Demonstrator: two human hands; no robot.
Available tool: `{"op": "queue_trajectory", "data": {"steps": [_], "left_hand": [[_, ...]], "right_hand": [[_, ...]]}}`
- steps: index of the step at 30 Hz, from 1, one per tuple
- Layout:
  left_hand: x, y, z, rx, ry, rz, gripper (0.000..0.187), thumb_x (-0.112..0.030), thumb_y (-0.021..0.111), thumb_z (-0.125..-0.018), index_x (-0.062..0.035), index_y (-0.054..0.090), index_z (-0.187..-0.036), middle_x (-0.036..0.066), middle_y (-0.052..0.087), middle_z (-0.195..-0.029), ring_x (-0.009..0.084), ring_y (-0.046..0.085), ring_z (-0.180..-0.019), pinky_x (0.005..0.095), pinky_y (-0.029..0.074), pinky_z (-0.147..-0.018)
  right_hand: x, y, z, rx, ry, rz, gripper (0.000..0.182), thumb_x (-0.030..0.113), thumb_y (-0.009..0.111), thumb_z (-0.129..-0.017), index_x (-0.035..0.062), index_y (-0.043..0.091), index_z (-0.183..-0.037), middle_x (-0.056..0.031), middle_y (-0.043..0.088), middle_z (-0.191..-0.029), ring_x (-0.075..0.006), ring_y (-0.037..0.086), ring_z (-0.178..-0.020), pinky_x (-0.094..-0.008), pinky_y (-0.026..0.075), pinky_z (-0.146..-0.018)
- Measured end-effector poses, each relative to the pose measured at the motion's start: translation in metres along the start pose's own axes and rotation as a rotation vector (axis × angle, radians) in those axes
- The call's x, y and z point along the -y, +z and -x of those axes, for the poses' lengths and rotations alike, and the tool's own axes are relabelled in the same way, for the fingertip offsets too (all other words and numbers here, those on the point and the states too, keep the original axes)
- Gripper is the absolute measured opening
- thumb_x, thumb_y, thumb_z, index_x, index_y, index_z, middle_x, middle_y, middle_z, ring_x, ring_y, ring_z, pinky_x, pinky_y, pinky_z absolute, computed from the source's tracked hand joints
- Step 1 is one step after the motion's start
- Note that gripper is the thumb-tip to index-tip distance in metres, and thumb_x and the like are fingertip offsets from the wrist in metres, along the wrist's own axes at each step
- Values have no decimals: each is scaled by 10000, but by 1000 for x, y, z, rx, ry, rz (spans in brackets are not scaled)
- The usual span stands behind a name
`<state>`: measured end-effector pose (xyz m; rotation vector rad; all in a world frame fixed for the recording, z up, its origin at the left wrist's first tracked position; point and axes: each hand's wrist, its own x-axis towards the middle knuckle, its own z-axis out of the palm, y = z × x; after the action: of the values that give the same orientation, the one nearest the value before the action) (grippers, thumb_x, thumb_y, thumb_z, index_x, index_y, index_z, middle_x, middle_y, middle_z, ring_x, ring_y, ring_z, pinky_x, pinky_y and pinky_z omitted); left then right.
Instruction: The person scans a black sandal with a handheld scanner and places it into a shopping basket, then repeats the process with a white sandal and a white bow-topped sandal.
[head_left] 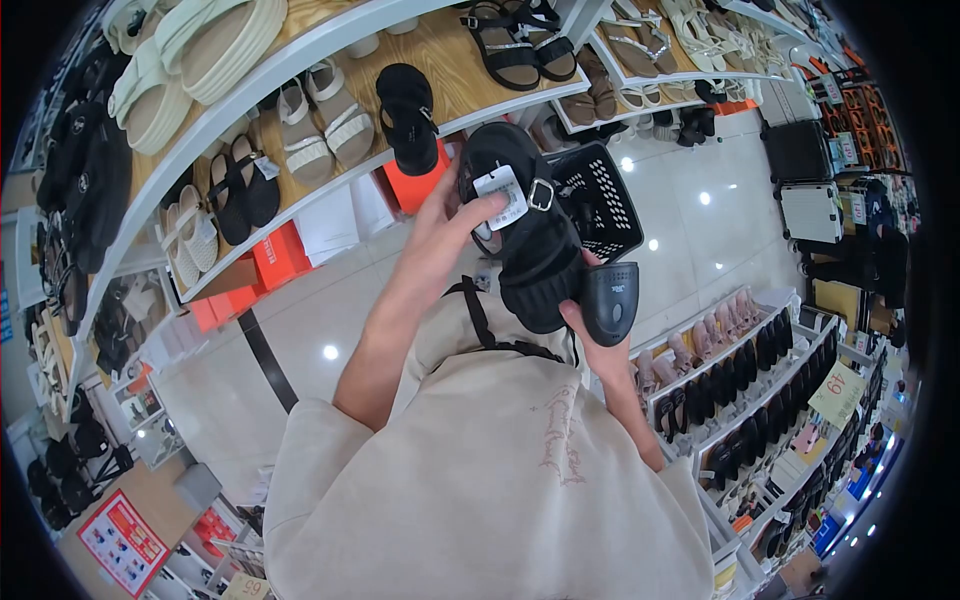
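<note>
A black sandal [540, 250] with a silver buckle is held up in front of my body. My left hand [450, 220] is closed round its upper end, the thumb pressing on a white price tag [500, 197] that hangs at the strap. My right hand [602, 350] is closed on a dark grey barcode scanner [610, 303], close beside the sandal's lower end. The thumb of that hand reaches the sandal's edge. Part of the right fingers is hidden behind the scanner. A black perforated basket [605, 205] is beyond the sandal, partly covered by it.
A wooden shelf [440, 50] with white edges carries several pairs of sandals, with orange boxes [280, 255] below it. Racks of shoes [740, 365] stand at the right. Silver and black suitcases [810, 212] stand further off near a person in dark clothes [880, 250]. Glossy tiles [690, 210] cover the floor.
</note>
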<state>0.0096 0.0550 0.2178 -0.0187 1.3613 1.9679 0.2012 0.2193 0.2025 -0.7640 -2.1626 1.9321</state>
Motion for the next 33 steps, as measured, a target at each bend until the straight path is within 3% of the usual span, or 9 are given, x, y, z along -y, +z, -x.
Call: {"op": "queue_trajectory", "data": {"steps": [2,8,12,17,20,24,27,29,33], "left_hand": [[-8,0,3,67,24,-52,834,-177,728,-910,31,249,-1561,95,591,-1309,148,573,-1147,289,462,-941],[9,-13,-7,134,135,-177,880,-182,712,-947,53,142,-1575,138,495,-1431,197,515,-1272,325,416,-1062],[12,-8,-6,67,142,-118,838,-178,682,-971,59,147,-1570,141,488,-1436,196,508,-1281,320,409,-1072],[22,-3,-5,-139,331,-296,780,-160,658,-983,45,176,-1560,142,533,-1376,190,525,-1251,319,401,-1079],[18,-6,1,-7,418,-444,774,-144,673,-970,32,195,-1553,137,535,-1374,188,533,-1244,321,407,-1079],[5,-9,9,33,399,-533,792,-124,708,-944,24,220,-1550,130,528,-1389,189,536,-1247,325,417,-1079],[-4,-15,15,120,294,-248,769,-178,698,-961,12,251,-1556,134,507,-1419,191,535,-1250,338,426,-1077],[-16,-20,23,69,88,-233,676,-276,583,-1025,-3,283,-1565,135,480,-1465,198,518,-1286,356,465,-1035],[-4,-31,19,77,150,-294,626,-383,457,-1071,-13,310,-1555,124,486,-1465,196,566,-1223,343,507,-974]], "right_hand": [[-2,1,-1,-30,-40,-54,652,104,805,-835,56,537,-1427,3,596,-1233,-82,535,-1066,-258,421,-967],[6,-3,4,-36,-23,-14,631,97,793,-849,53,538,-1425,-1,598,-1253,-85,542,-1070,-260,425,-970],[8,-2,3,-28,-4,-35,624,88,787,-854,53,537,-1425,4,598,-1213,-86,546,-1042,-256,434,-952],[12,2,8,6,-3,5,596,72,780,-852,47,550,-1401,11,590,-1149,-80,544,-1002,-252,450,-916],[13,5,9,0,49,-23,598,55,777,-844,41,547,-1396,-6,601,-1199,-88,548,-1042,-264,446,-945],[5,2,6,-34,17,-44,613,53,775,-834,34,540,-1400,-40,607,-1273,-112,555,-1112,-292,429,-1002],[-1,-3,4,-36,-7,-37,615,62,765,-829,30,536,-1399,-70,597,-1337,-143,553,-1180,-319,402,-1054],[-1,-4,2,-66,0,-152,614,75,756,-828,30,534,-1399,-70,596,-1344,-163,556,-1201,-326,397,-1065],[0,-11,4,-46,65,-134,618,72,750,-825,29,531,-1402,-67,593,-1360,-172,557,-1218,-331,403,-1067]]}}
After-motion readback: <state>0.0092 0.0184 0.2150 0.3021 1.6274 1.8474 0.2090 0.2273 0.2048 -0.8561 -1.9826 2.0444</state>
